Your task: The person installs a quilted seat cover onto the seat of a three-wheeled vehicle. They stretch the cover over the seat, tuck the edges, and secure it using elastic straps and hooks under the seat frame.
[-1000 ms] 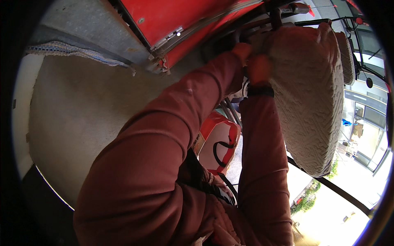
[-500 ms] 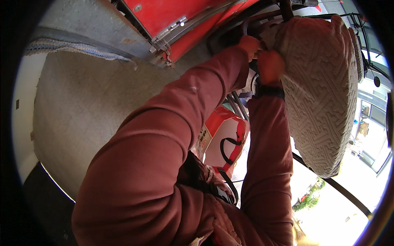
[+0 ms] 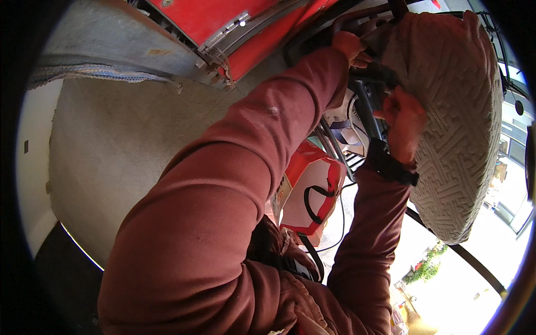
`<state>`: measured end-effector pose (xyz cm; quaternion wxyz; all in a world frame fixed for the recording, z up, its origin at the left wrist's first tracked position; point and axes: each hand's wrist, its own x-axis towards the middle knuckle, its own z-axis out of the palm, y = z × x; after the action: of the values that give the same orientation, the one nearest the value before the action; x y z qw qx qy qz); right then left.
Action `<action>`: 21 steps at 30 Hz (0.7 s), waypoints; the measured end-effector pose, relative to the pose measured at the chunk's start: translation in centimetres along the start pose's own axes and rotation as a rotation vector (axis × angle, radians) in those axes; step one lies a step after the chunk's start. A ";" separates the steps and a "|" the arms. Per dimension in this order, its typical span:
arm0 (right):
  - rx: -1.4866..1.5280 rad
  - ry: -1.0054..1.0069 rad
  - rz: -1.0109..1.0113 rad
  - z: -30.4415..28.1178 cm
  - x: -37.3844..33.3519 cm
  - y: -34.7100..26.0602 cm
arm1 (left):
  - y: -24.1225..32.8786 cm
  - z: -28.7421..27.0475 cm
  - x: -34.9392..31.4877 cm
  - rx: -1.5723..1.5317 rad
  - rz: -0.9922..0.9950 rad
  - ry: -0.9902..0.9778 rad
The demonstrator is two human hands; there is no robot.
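Observation:
A large seat cushion in a grey-brown quilted fabric cover stands tilted at the upper right. Along its left edge shows dark tubular metal framing. My left hand is at the cushion's upper left, by the dark frame, with its fingers bent closed; what they hold is hidden. Below and to the right, my right hand is against the cushion's left side. Its fingers are curled, slightly blurred, and anything pinched in them is too small to make out. A dark band circles my right wrist.
A red and white bag with black handles stands below my forearms. At the upper left are a red metal panel with a hinge, a grey metal panel and a woven strap. Concrete floor lies left.
My right hand has moved down and right, away from my left hand, uncovering dark framing between them. The left hand has shifted slightly up and right. The whole view has tilted a little.

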<state>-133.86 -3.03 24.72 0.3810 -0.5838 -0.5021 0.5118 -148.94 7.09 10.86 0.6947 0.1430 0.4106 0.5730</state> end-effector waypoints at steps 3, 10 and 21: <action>-0.069 0.075 0.082 -0.3 -1.2 -2.2 | 0.3 0.1 0.1 0.052 -0.011 -0.081; -0.201 -0.003 -0.014 -1.0 -2.8 -3.2 | 0.4 -0.2 -3.3 0.020 -0.052 -0.054; -0.502 0.043 -0.365 1.9 -4.6 4.2 | -3.7 0.8 -7.2 0.855 0.370 -0.511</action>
<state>-134.80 -8.51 21.37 0.3211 -0.5705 -0.7011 0.2825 -145.90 -0.42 11.79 0.5399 0.6185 0.3929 0.4143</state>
